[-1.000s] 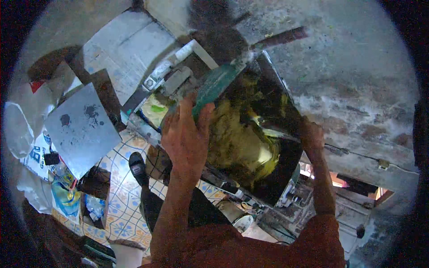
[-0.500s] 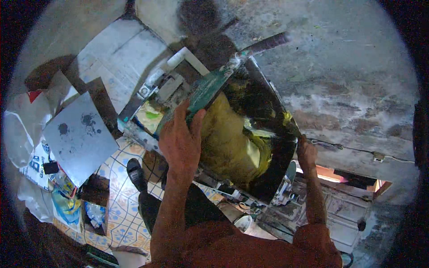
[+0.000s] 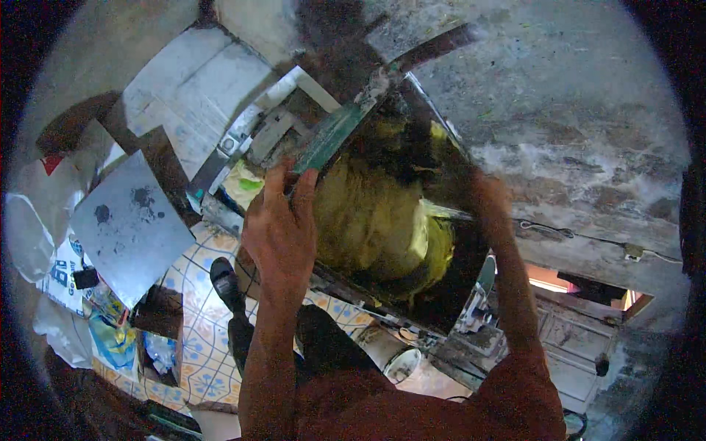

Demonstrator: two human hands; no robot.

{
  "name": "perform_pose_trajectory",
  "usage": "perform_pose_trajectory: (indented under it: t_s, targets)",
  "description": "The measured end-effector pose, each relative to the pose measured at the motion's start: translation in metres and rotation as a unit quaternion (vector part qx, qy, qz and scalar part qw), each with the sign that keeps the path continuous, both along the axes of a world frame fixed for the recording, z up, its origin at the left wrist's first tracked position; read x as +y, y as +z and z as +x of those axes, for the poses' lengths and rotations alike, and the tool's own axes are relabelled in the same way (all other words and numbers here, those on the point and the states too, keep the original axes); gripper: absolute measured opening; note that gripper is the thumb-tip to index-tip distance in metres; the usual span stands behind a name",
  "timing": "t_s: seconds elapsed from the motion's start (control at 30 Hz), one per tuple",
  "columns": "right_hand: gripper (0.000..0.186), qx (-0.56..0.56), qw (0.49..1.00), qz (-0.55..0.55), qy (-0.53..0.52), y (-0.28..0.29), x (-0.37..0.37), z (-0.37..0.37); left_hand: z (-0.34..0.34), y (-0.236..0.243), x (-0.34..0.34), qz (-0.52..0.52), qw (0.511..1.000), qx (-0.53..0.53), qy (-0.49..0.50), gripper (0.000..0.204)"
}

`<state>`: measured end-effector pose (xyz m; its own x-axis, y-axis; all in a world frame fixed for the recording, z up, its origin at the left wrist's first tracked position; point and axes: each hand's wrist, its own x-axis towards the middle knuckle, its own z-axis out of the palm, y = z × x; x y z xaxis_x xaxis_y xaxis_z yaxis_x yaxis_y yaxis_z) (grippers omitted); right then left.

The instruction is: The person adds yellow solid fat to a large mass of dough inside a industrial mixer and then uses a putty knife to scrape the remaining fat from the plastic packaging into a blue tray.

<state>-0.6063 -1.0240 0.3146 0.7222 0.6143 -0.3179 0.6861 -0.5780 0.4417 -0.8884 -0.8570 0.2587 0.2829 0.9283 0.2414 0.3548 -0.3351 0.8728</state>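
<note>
Tilted in front of me is a large dark frame, with a green side bar and a yellow-smeared inner surface. My left hand is closed on the lower end of the green bar, thumb and fingers to either side of it. At the frame's right edge is my right hand; motion smears its fingers, so their grip cannot be made out. A bright yellow patch shows low on the inner surface, and another yellow smear near the top right edge.
Left of the frame stand a whitish metal fixture and a grey square sheet with dark spots. Plastic bags lie far left. Below are a round white container and patterned floor tiles. A cable runs along the wall.
My right hand has slid upward along the frame's right edge. The left hand has shifted slightly left and down, and the frame has tilted a little.
</note>
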Motion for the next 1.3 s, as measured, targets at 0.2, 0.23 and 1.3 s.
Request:
perform_pose_trajectory:
  t_s: [0.2, 0.23, 1.3]
  targets:
    - [0.023, -0.044, 0.989, 0.050, 0.136, -0.090, -0.010, 0.052, 0.017, -0.007, -0.014, -0.015, 0.999, 0.035, -0.017, 0.026]
    - [0.023, -0.036, 0.986, 0.057, 0.149, -0.085, -0.011, 0.043, 0.012, -0.007, -0.012, -0.040, 0.996, 0.083, -0.018, 0.026]
    - [0.026, 0.060, 0.978, 0.069, 0.187, -0.024, -0.033, -0.028, 0.004, -0.010, -0.006, -0.065, 0.994, 0.093, -0.005, 0.027]
